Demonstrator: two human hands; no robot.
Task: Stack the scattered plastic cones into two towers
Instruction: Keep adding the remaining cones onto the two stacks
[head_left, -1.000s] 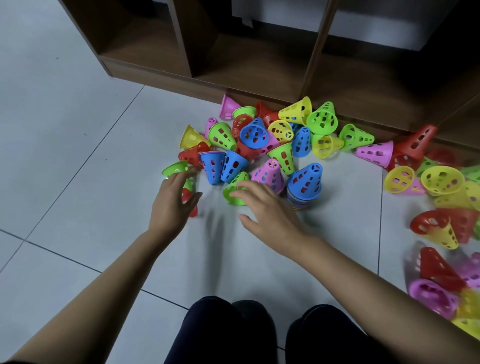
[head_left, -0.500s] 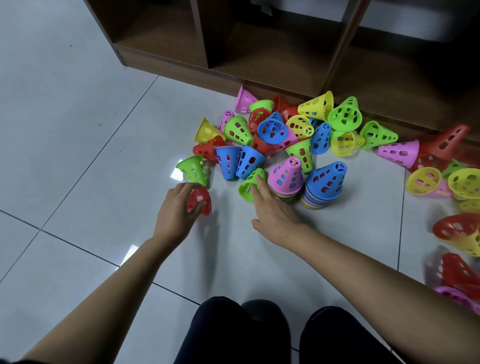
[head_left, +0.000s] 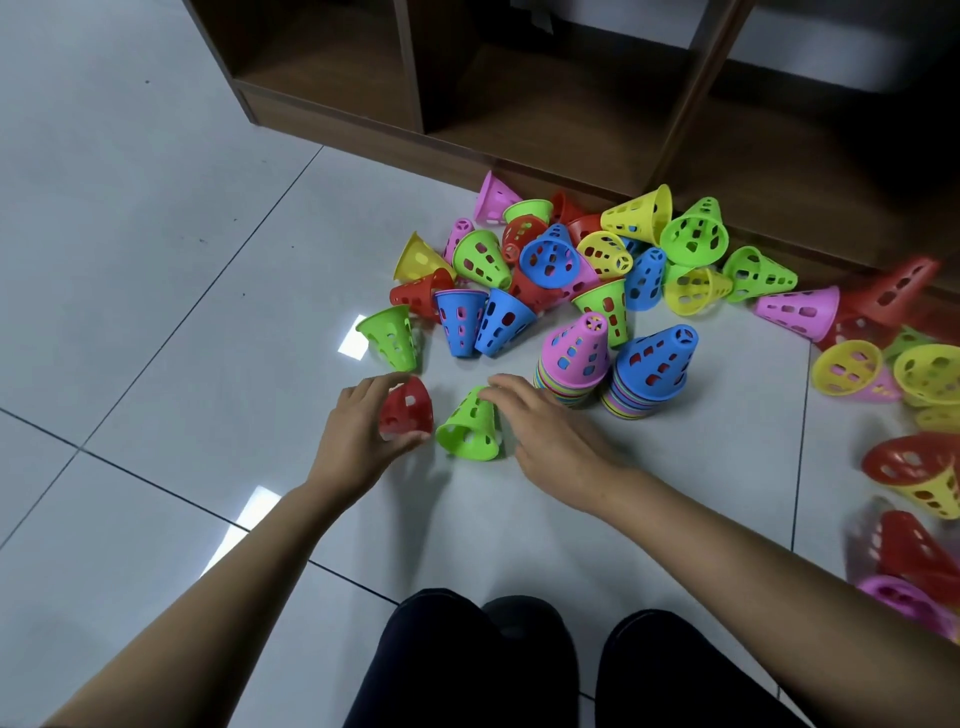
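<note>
step in hand, as judged: pick-up of two loose cones for stacking.

grips: the left hand (head_left: 358, 441) is clamped on a red cone (head_left: 406, 410), fingers curled over its far side and thumb at its near rim. the cone sits narrow end up; whether it is clear of the floor (head_left: 208, 270) cannot be told. the right hand (head_left: 556, 441) lies with its fingertips (head_left: 491, 392) on the narrow end of a green cone (head_left: 470, 428), which is tilted with its wide mouth toward the person. whether the thumb closes on it is not shown, so that grip cannot be told.

location of task items: two towers stand upright just beyond the right hand, a pink-topped tower (head_left: 574, 358) and a blue-topped tower (head_left: 652, 369), close side by side. the loose pile (head_left: 545, 260) lies behind them, against the shelf unit (head_left: 519, 130).

progress, as judged: both towers are begun, but many cones remain loose.

next move, as judged: each cone must be held mouth down, brought above a tower's tip and lowered squarely until it nests. the green cone needs righting first.

risk, as judged: a skewed drop or a knock from the wrist could topple either tower, since they stand so near each other.
</note>
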